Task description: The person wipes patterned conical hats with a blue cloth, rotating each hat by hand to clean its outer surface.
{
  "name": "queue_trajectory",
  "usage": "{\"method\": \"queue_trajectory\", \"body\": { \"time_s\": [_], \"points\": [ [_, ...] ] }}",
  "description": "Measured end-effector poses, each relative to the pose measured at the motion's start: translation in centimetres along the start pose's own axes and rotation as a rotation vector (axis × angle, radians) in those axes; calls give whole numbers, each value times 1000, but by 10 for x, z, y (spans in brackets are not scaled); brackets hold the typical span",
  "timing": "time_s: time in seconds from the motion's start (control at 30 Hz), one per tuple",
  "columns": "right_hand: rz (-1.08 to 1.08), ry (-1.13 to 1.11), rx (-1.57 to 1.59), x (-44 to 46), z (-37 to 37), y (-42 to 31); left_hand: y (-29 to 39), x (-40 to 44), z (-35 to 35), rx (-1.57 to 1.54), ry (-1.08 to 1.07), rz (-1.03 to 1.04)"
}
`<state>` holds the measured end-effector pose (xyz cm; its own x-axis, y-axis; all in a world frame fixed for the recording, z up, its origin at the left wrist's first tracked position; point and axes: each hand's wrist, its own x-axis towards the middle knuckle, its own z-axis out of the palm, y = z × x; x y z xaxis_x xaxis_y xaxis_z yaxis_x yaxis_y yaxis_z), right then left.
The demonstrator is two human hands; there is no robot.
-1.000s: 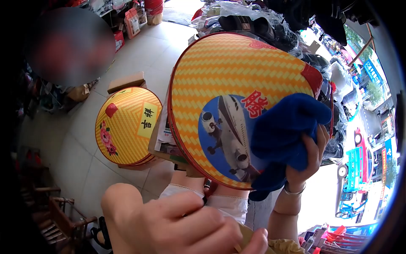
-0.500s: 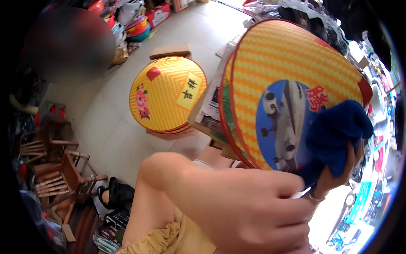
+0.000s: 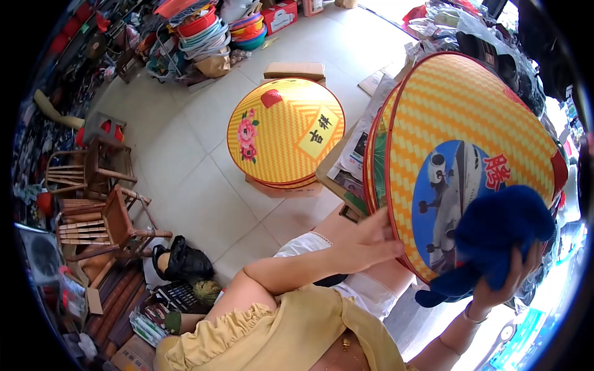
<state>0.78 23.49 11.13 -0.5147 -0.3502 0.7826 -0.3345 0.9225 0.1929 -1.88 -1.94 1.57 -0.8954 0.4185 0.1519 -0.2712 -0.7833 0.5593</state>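
Note:
A yellow woven-pattern conical hat with a red rim stands tilted at the right, at the front of a stack of similar hats. An airplane picture in a blue oval and red lettering decorate its face. My right hand is closed on a bunched blue cloth that lies against the hat's lower face. At the hat's lower left rim is my left hand, thumb and fingers apart, slightly blurred; whether it touches the rim is unclear. More yellow hats lie stacked at centre, the top one with pink flowers.
Cardboard sits behind the tilted hats. Small bamboo chairs and a black plastic bag stand at left on the tiled floor. Colourful basins and a red box are at the back; bagged goods line the right.
My left hand has moved from a closed pose close to the camera to the hat's rim, fingers now apart. The blue cloth has shifted on the hat's face. The camera view has turned left.

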Motion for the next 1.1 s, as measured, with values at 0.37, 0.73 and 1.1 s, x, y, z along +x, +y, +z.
{"method": "queue_trajectory", "body": {
  "time_s": [0.37, 0.73, 1.1],
  "points": [
    [83, 70, 214, 29, 10, 12, -17, 6, -5, -104, -111, -186],
    [5, -24, 157, -6, 4, -6, -15, 4, 0, -139, -54, -221],
    [326, 59, 152, 17, 10, 88, 8, 11, -6, -78, -31, -351]
  ]
}}
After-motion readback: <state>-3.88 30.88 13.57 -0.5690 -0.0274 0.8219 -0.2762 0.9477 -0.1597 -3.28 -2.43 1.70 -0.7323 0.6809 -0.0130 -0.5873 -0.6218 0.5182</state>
